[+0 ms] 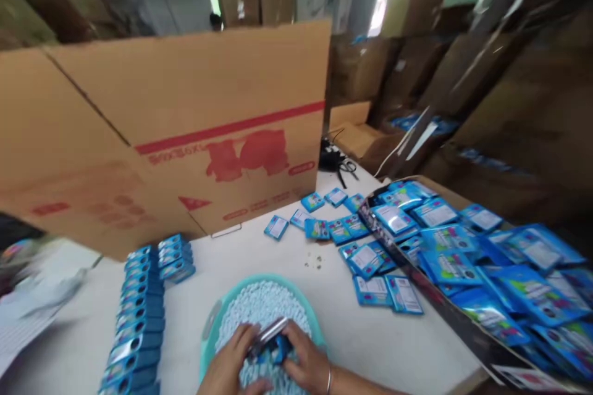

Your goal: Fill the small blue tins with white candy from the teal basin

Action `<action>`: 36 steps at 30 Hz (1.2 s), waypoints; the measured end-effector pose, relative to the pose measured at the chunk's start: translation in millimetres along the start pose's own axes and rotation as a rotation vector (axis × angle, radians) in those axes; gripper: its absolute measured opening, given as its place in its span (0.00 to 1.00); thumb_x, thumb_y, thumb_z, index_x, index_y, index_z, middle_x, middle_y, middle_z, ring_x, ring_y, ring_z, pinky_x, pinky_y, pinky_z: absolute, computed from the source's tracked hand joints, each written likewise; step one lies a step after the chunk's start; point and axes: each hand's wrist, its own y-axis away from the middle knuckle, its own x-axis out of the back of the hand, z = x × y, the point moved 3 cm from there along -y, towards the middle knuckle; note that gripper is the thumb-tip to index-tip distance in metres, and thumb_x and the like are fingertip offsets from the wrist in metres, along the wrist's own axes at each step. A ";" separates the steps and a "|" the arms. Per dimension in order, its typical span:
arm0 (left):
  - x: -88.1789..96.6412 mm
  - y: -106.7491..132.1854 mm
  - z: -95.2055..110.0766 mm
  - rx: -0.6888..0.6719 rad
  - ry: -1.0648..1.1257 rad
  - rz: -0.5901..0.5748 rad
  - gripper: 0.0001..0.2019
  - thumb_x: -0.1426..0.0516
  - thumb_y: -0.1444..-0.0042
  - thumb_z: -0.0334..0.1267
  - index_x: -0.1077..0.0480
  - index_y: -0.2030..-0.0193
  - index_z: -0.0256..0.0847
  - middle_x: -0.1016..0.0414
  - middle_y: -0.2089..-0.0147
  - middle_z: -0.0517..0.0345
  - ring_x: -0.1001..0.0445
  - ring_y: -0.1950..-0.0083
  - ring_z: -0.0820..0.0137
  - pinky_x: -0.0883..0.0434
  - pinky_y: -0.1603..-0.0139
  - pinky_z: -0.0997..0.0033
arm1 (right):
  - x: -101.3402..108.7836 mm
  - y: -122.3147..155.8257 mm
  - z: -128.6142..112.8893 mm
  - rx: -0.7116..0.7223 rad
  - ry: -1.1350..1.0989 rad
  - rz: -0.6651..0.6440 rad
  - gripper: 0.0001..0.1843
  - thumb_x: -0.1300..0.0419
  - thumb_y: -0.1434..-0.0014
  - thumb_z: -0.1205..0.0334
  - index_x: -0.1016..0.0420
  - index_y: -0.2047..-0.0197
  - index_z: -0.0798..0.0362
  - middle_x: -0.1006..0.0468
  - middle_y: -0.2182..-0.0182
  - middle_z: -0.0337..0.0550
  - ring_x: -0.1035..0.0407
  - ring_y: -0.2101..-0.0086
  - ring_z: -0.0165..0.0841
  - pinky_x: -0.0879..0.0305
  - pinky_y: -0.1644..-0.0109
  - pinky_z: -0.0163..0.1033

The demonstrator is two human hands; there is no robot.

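Both hands gripping—left hand (230,361), right hand (308,361) closed on blurred blue, silvery-edged item (272,333) over teal basin (212,321). Pale-blue pellets (269,302) fill basin. Left of basin—my stacked blue cases (139,321). Right of basin: loose blue packets (373,291), then box (386,241) heaped with more. Beyond basin, big carton (208,129).

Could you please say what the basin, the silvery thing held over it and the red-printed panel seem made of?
The basin looks like smooth plastic: evenly turquoise, rounded rim. The silvery thing gleams, suggesting metal or foil; blur leaves it open. The red-printed panel appears matte brown cardboard, with seams.
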 end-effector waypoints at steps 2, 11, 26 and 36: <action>-3.7 4.5 -0.8 -0.020 0.046 -0.059 0.28 0.37 0.51 0.46 0.35 0.42 0.51 0.27 0.44 0.52 0.28 0.44 0.58 0.28 0.43 0.58 | -10.4 -2.7 8.5 -0.012 -0.034 -0.017 0.20 0.43 0.46 0.69 0.34 0.49 0.51 0.28 0.54 0.48 0.32 0.53 0.39 0.34 0.46 0.49; 53.0 -48.6 -30.9 0.035 0.035 0.004 0.14 0.45 0.42 0.46 0.34 0.51 0.44 0.25 0.56 0.55 0.25 0.57 0.67 0.27 0.55 0.68 | 65.8 -74.2 62.2 -0.042 0.354 0.026 0.34 0.41 0.44 0.51 0.43 0.36 0.48 0.33 0.43 0.55 0.39 0.42 0.48 0.41 0.38 0.54; 92.5 -92.2 -235.1 0.516 -0.469 0.134 0.26 0.52 0.38 0.49 0.39 0.42 0.30 0.39 0.43 0.34 0.28 0.52 0.52 0.29 0.55 0.54 | 127.3 -136.3 182.1 -0.331 0.901 -0.096 0.38 0.35 0.53 0.56 0.36 0.40 0.59 0.33 0.47 0.60 0.42 0.48 0.51 0.42 0.43 0.52; 19.3 5.2 -89.5 0.230 0.033 -0.282 0.15 0.51 0.39 0.44 0.32 0.50 0.44 0.24 0.54 0.55 0.25 0.54 0.66 0.29 0.51 0.68 | 101.0 -91.4 132.9 -0.731 -0.582 0.439 0.19 0.49 0.40 0.52 0.33 0.52 0.56 0.21 0.58 0.48 0.25 0.58 0.38 0.28 0.53 0.47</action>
